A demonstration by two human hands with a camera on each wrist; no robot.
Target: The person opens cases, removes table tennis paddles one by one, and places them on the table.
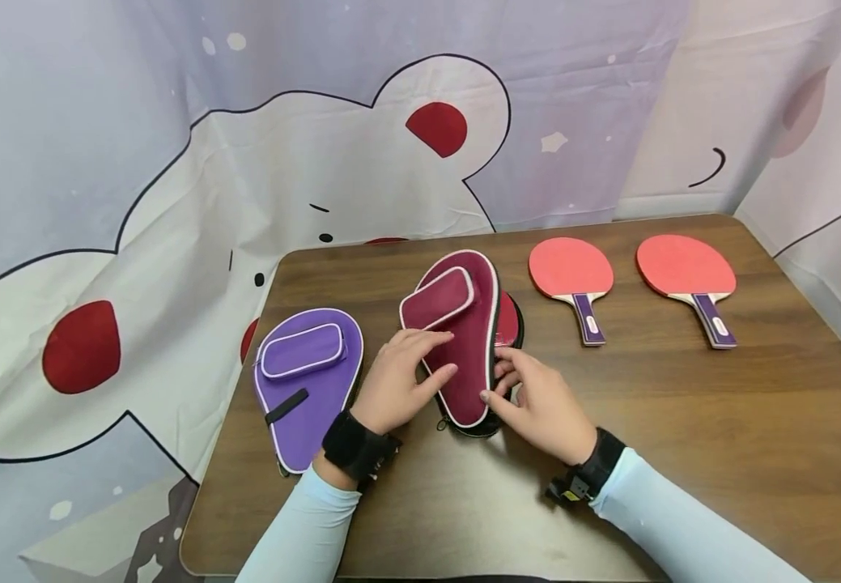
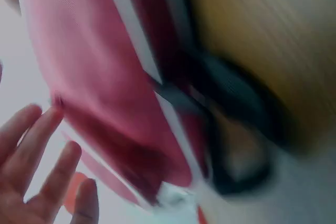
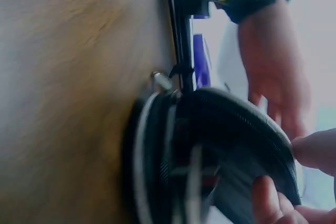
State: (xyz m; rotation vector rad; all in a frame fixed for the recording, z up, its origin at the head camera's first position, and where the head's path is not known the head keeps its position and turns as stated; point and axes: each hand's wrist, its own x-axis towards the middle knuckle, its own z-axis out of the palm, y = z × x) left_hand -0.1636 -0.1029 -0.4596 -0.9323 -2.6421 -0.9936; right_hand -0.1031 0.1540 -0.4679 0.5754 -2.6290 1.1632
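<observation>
In the head view a maroon table tennis paddle case (image 1: 467, 344) with white piping and a front pouch lies mid-table, its top flap lifted. A red surface (image 1: 509, 317) with a black edge shows from under the flap on the right. My right hand (image 1: 544, 405) pinches the flap's right edge between thumb and fingers. The right wrist view shows the dark inner lining (image 3: 247, 145) and a zipper pull (image 3: 161, 81) at the case's narrow end. Over the left side of the case, my left hand (image 1: 401, 380) stretches its fingers, seen close by the maroon cover in the left wrist view.
A purple paddle case (image 1: 311, 421) with a pouch and black strap lies at the left of the wooden table (image 1: 682, 453). Two red paddles, one nearer (image 1: 569, 267) and one farther right (image 1: 685, 265), lie at the back right. A printed curtain (image 1: 303, 178) hangs behind.
</observation>
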